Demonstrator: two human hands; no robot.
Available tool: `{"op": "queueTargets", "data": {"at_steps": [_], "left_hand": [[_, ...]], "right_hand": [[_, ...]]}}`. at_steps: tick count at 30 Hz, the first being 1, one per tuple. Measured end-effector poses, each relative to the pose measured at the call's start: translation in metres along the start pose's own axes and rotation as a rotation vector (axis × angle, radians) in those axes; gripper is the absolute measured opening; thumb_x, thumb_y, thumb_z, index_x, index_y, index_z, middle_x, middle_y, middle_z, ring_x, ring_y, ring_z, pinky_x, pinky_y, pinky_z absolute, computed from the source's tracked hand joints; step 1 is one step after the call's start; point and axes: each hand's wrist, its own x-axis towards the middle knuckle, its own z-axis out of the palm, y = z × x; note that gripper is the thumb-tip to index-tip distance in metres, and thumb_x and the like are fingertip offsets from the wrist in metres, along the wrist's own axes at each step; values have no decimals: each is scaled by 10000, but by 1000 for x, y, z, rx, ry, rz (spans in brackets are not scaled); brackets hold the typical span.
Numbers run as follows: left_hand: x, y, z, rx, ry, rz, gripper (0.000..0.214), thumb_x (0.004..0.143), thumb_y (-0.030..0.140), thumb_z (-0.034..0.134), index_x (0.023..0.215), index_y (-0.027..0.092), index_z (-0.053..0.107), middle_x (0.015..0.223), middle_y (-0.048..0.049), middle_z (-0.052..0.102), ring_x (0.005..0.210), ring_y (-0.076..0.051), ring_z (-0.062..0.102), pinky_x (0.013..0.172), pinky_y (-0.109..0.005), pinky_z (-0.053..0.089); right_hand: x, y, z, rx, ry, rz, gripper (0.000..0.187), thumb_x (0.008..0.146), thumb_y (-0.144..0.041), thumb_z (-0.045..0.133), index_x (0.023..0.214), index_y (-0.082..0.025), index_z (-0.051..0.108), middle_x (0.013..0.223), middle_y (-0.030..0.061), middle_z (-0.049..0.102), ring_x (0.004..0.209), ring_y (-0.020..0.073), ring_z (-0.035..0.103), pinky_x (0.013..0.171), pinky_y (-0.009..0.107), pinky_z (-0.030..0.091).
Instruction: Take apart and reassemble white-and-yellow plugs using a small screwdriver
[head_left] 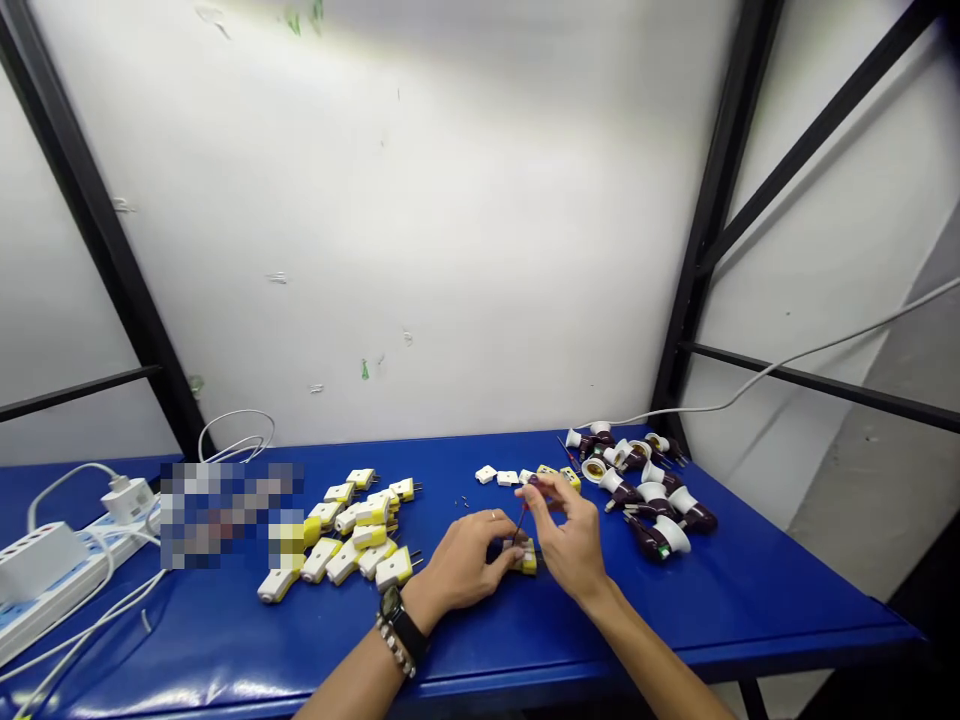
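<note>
the right hand grips a screwdriver as the left hand steadies a plug on the counter; piled plugs look finished, loose casings seemingly unassembled.

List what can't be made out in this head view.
All in the head view:
- Screwdriver tip: hidden by the fingers of the left hand, so its contact can't be confirmed.
- Plug under that hand: partly covered by its fingers.
- Small loose pieces: too small to identify.
- Things behind the pixelated patch: masked by it.
- Power strip: cut off by the left edge.
</note>
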Motion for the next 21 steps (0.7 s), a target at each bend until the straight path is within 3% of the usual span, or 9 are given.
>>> {"op": "queueTargets", "data": {"at_steps": [3,6,9,12,13,17,21], "left_hand": [[-2,2,-2,39,-63,10,243,873,270,716,1116,279,714,1105,-15,727,1014,-206,660,919,-296,483],[-1,-3,-5,82,-39,7,262,858,256,731,1119,282,713,1094,-21,731,1009,-218,663,907,-311,494],[1,-12,-22,110,189,-18,212,879,257,689,1090,242,710,1071,-53,732,1005,-222,659,904,-317,503],[-2,-26,-62,191,491,-153,203,902,327,639,1066,225,701,1025,-57,735,933,-215,669,866,-315,514],[-4,-31,-79,229,533,-234,228,887,355,647,1068,225,700,1017,-50,738,902,-214,675,839,-311,518],[-22,-57,-135,410,382,-589,326,832,522,646,1006,259,731,988,-30,763,918,-261,692,720,-305,507],[-38,-79,-151,465,121,-741,381,822,552,610,1005,246,744,1007,-69,775,942,-287,703,697,-306,493]], "right_hand": [[15,4,-15,80,199,40,261,972,-436,555,1039,-191,611,817,56,715,752,209,701,728,344,585],[43,19,-32,-41,201,22,323,980,-467,505,1093,-188,621,788,39,667,703,201,655,689,342,558],[68,41,-47,-309,74,-5,334,963,-450,494,1046,-176,668,927,88,704,827,232,661,769,366,523],[80,61,-58,-634,-176,50,292,888,-449,593,950,-185,702,946,86,699,885,251,654,799,360,486],[81,67,-60,-700,-245,80,290,869,-452,618,952,-189,708,950,84,696,887,252,655,787,351,478],[76,84,-64,-760,-357,146,366,829,-480,668,1049,-193,725,1036,107,696,933,276,665,770,338,462],[71,92,-65,-744,-414,173,352,840,-469,653,1048,-203,747,1066,117,717,970,296,677,777,338,461]]}}
